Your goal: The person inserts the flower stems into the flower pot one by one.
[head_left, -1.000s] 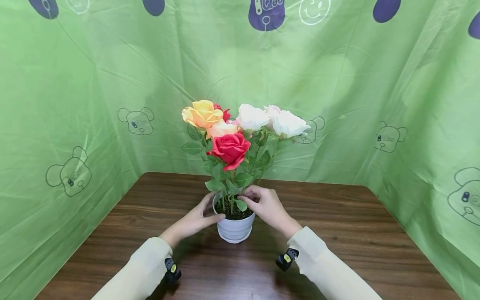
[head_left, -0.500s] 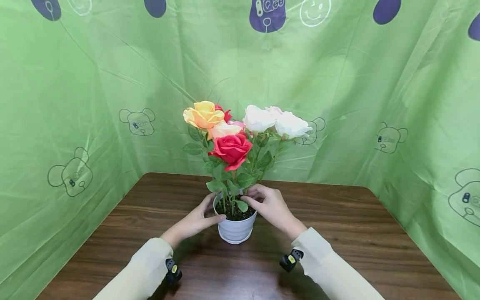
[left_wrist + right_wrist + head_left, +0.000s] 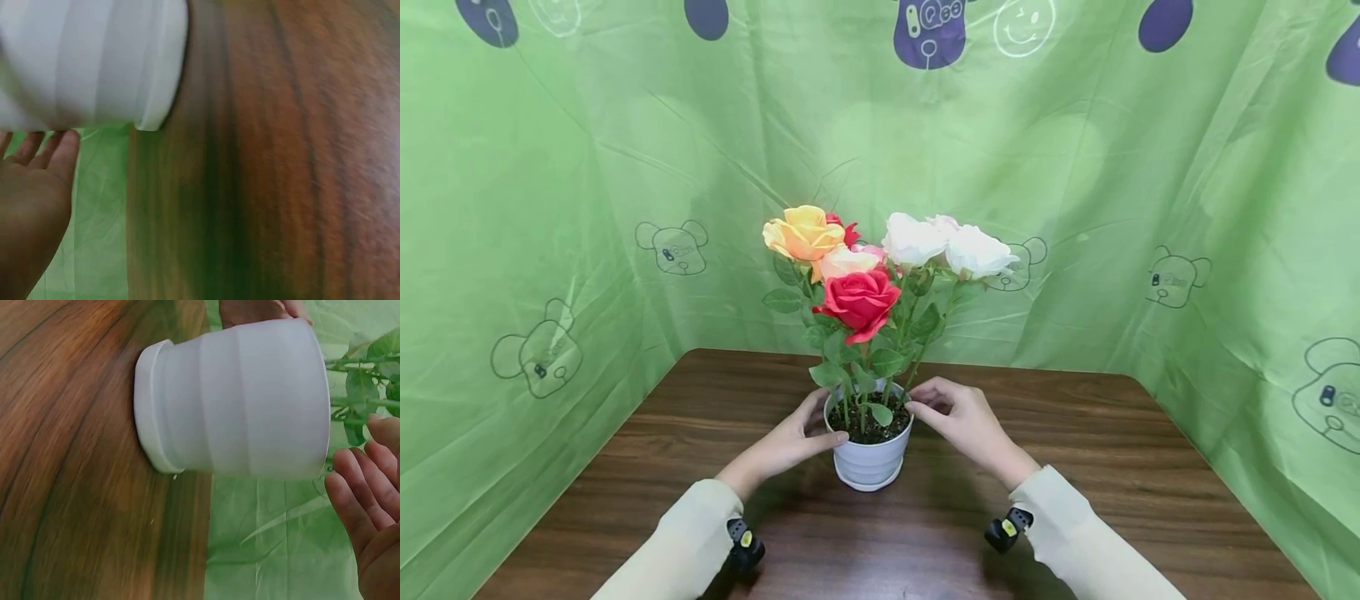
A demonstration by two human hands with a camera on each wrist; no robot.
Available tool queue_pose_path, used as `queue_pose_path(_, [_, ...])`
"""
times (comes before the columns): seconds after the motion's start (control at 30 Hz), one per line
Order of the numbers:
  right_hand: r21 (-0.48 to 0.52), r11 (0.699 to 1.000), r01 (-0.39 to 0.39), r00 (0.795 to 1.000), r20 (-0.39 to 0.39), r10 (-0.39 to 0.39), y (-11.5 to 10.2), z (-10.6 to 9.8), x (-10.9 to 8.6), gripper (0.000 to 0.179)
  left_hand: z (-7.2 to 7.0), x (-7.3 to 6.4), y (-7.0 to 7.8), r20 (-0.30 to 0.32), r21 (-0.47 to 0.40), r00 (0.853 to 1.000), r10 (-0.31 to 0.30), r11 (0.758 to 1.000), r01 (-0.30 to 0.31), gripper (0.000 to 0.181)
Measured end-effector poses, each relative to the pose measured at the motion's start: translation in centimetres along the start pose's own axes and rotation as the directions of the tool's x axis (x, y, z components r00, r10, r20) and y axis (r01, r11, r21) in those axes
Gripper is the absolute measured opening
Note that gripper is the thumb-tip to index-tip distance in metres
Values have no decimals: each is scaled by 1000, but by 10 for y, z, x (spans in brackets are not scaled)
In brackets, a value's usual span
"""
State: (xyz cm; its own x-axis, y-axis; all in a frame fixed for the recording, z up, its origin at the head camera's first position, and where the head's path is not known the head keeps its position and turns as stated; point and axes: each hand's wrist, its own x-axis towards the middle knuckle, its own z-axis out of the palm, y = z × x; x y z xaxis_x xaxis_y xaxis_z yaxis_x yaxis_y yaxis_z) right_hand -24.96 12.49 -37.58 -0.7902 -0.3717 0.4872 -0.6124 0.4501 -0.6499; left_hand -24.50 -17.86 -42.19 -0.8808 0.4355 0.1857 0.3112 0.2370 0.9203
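Observation:
A white ribbed flowerpot (image 3: 868, 463) on a saucer (image 3: 868, 485) holds dark soil (image 3: 880, 429) and several upright rose stems. My left hand (image 3: 786, 442) holds the pot's left side, thumb over the near rim and the other fingers along the wall. My right hand (image 3: 966, 417) is at the right rim, thumb and fingertips apart, close to a stem. In the right wrist view its fingers (image 3: 353, 487) are relaxed beside the rim. Above are a red rose (image 3: 859, 302), an orange rose (image 3: 805, 233) and white roses (image 3: 913, 240) leaning right.
The pot stands on a dark wood-grain table (image 3: 1075, 467). A green cloth with printed cartoon bears (image 3: 677, 248) hangs behind and at both sides. Each sleeve has a black wrist camera (image 3: 745, 546) at its cuff.
My right hand has drawn back from among the stems, rightward to the pot's rim. One white rose first shifted slightly right, away from the red rose. My left hand has stayed at the pot.

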Motion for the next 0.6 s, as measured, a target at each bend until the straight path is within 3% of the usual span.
queue_pose_path(0.33, [-45,999,-8,999,-40,6,24,-16,-16,12,-6,1,2,43,-17,998,35,999,-34,81])
queue_pose_path(0.6, [-94,994,-52,998,-53,47,37,-31,-26,17,-14,-1,0,41,4,999,18,1000,-18,81])
